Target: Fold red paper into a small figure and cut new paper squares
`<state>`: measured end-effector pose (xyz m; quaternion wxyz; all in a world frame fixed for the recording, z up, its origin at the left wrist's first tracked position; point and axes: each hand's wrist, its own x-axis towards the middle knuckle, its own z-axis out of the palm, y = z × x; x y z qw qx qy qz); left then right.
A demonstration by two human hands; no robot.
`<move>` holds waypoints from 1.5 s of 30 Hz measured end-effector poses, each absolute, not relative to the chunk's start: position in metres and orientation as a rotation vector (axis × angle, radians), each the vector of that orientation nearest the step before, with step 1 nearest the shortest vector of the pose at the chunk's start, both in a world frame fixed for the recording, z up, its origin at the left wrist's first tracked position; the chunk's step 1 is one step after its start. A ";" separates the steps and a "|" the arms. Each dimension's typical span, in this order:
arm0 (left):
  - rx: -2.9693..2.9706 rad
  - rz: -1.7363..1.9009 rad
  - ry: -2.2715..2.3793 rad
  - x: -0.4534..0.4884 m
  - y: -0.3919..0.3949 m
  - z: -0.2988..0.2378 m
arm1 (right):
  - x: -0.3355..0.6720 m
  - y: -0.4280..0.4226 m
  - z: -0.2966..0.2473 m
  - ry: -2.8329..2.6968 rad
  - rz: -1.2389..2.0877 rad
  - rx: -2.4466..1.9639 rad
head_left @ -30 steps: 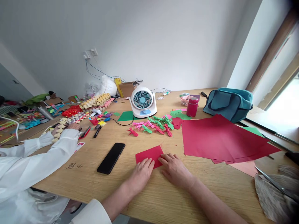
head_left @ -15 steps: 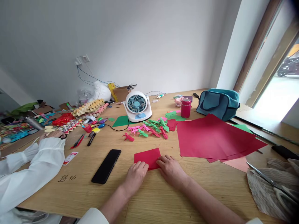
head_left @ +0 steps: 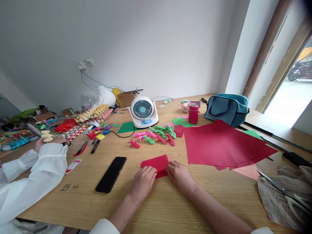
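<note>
A small folded red paper (head_left: 156, 162) lies on the wooden table (head_left: 156, 208) in front of me. My left hand (head_left: 143, 182) rests on its near left corner, fingers curled and pinching the paper's edge. On the near right edge sits my right hand (head_left: 179, 175), fingers bent and gripping the paper where it lifts a little. A black phone (head_left: 110, 174) lies just left of my left hand.
A stack of large red sheets (head_left: 224, 144) lies to the right, folded paper figures (head_left: 156, 136) beyond the paper, then a small white fan (head_left: 143, 111), a red cup (head_left: 193, 113) and a teal bag (head_left: 227, 109). Scissors (head_left: 282, 190) lie at far right. A person in white sleeves (head_left: 36, 182) works at left.
My fingers have curled from lying flat to pinching the red paper's near edge, which lifts slightly. The view has shifted right. The person at left has raised a cream paper piece.
</note>
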<state>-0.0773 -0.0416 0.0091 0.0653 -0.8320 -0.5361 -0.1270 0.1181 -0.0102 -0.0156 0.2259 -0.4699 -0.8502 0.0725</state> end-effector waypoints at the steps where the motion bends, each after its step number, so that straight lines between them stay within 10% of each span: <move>1: -2.520 -0.396 -1.618 -0.078 -0.041 0.008 | 0.118 -0.010 -0.017 -2.332 0.211 -1.294; 45: -2.889 -1.158 -1.498 -0.075 -0.009 -0.010 | 0.158 0.000 -0.010 -2.315 0.404 -1.112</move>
